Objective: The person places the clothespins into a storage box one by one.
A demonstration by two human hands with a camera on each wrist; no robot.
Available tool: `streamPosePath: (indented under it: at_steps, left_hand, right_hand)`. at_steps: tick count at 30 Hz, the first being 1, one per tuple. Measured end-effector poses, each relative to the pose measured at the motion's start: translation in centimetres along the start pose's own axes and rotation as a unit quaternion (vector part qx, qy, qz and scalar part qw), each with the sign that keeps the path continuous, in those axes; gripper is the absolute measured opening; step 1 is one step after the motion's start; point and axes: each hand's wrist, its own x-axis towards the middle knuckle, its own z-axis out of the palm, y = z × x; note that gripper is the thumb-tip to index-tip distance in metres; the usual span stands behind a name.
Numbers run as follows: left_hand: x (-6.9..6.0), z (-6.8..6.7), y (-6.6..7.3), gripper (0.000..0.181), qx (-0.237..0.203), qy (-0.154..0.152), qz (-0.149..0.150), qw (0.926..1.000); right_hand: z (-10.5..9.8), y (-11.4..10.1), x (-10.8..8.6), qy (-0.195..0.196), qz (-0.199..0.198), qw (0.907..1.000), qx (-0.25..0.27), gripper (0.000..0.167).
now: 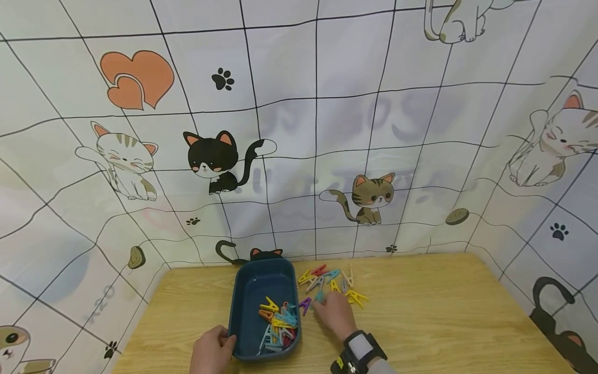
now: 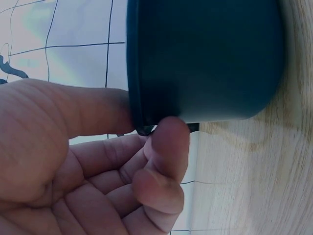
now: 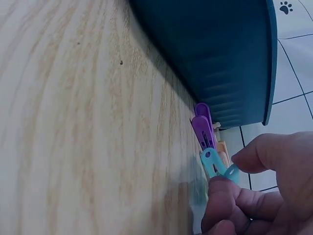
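Right grip [image 1: 335,313], turquoise clothespin [image 3: 210,159] within

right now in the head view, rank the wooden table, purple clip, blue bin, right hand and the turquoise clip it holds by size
Largest to smallest:
1. Wooden table
2. Blue bin
3. Right hand
4. Purple clip
Unranked: turquoise clip, partly hidden by the fingers in the head view.

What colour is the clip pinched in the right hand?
Light turquoise; the clip shows best in the right wrist view.
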Motion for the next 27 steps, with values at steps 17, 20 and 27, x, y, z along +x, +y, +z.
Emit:
streamPosePath:
  at_steps: [17,20,27]
  left_hand:
    - [-0.3,-0.1,0.0,0.011,0.000,0.003,0.015,0.9999]
    - [-0.3,-0.1,-0.1,0.011,0.002,0.001,0.016,0.9999]
    - [-0.1,-0.1,-0.2,0.011,0.006,0.002,0.024,0.9997]
  right_hand:
    - [-1.2,0.8,-1.6,-0.018,-0.041,0.9989,-0.016,0.045]
    - [-1.4,0.9,-2.0,-0.017,-0.055,0.9983,-0.011,0.038]
    - [-2.2,0.5,-2.9,-0.020,-0.099,0.9949,-0.004,0.019]
